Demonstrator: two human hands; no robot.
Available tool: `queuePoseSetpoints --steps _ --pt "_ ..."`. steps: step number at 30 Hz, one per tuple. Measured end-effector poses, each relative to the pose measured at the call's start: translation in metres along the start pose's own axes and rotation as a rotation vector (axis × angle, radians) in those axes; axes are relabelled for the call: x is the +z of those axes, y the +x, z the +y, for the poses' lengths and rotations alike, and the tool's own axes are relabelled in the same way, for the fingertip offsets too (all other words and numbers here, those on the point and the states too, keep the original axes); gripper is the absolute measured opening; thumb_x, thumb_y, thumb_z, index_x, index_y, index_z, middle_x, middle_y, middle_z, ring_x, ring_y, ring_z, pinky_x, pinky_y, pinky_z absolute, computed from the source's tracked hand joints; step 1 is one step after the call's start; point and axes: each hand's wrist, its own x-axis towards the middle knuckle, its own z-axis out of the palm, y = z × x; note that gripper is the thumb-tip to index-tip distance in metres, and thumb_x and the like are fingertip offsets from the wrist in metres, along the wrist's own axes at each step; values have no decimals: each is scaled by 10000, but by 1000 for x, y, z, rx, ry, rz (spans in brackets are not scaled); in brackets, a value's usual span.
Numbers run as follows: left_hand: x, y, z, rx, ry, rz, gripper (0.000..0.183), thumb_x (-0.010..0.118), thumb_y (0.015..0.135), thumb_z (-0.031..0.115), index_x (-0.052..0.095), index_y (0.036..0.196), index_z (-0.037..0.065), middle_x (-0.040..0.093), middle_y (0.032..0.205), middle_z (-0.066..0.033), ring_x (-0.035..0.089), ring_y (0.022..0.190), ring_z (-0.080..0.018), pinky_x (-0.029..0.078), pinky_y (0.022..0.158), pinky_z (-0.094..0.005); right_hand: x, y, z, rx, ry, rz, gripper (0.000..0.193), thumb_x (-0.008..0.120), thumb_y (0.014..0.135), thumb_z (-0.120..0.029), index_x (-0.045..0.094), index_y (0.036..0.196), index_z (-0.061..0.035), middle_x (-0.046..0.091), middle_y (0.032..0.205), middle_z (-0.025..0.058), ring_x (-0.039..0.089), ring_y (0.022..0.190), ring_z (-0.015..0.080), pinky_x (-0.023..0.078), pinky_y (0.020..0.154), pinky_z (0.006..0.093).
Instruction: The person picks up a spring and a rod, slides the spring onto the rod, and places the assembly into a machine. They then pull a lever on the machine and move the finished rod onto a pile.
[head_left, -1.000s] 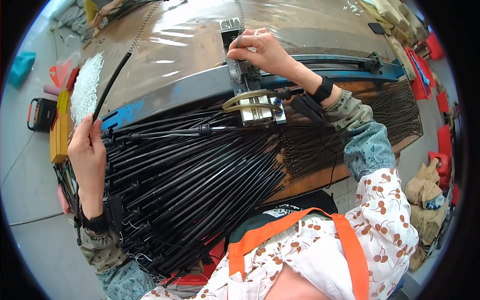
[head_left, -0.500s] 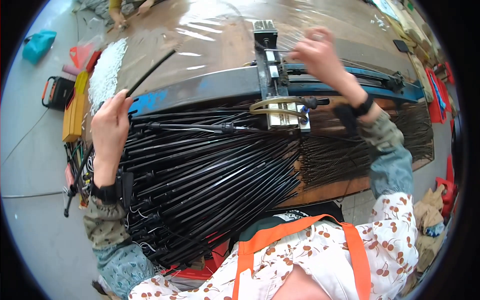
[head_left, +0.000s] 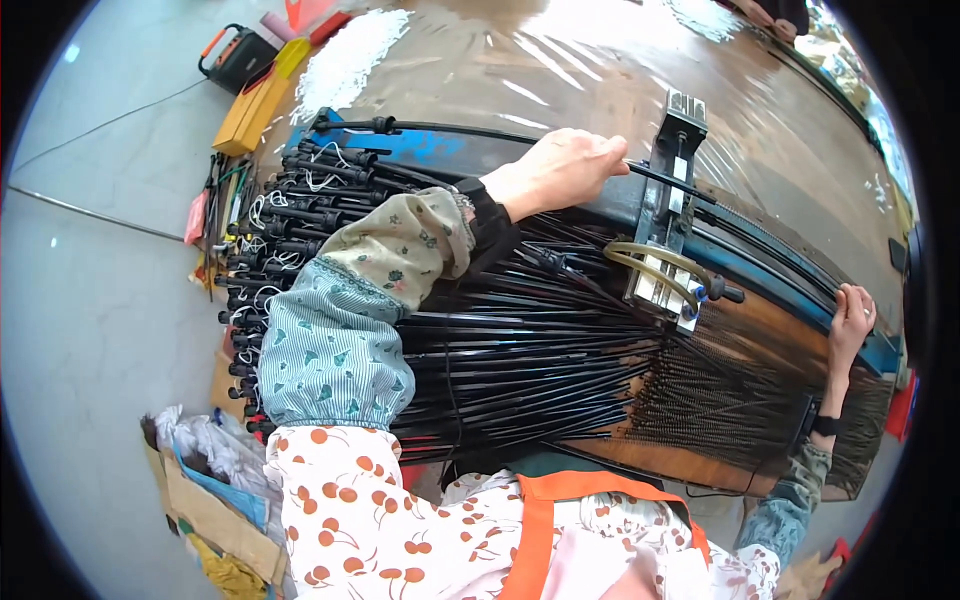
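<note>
My left hand (head_left: 565, 170) is closed around a long black tube (head_left: 450, 130) with a ribbed collar near its left end. The tube crosses the blue rail, and its right part reaches the metal clamp fixture (head_left: 672, 160). Out at the right end of the blue rail (head_left: 745, 253), my right hand (head_left: 852, 315) has its fingers curled in. What they grip is hidden. A dark, spring-like length (head_left: 760, 228) runs along the rail between fixture and right hand. A yellowish hose (head_left: 640, 250) loops at the fixture's near side.
Many black tubes (head_left: 500, 340) with capped ends and white cords lie heaped at left. Dark springs (head_left: 720, 400) cover the board at right. White small pieces (head_left: 345, 60) are piled at the far left, beside a yellow box (head_left: 245, 115). A co-worker's hand (head_left: 785, 28) shows far right.
My left hand has moved right with the black tube, bringing it to the fixture. My right hand has gone from beside the fixture to the rail's right end. The view has turned.
</note>
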Motion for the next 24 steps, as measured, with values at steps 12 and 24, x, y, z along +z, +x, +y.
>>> queuePoseSetpoints --steps 12,24 --pt "31 10 -6 151 75 169 118 619 909 157 640 859 53 694 811 -144 675 814 -342 528 753 -453 -21 -4 -49 -31 27 44 267 650 933 -81 690 1196 -56 687 1221 94 583 1210 292 422 1036 378" --pt "23 18 19 -159 159 -68 173 554 985 241 546 911 84 659 785 -189 642 791 -426 483 667 -523 -49 -15 -210 -127 343 17 316 703 884 -170 693 1183 -71 696 942 12 603 975 219 355 910 368"
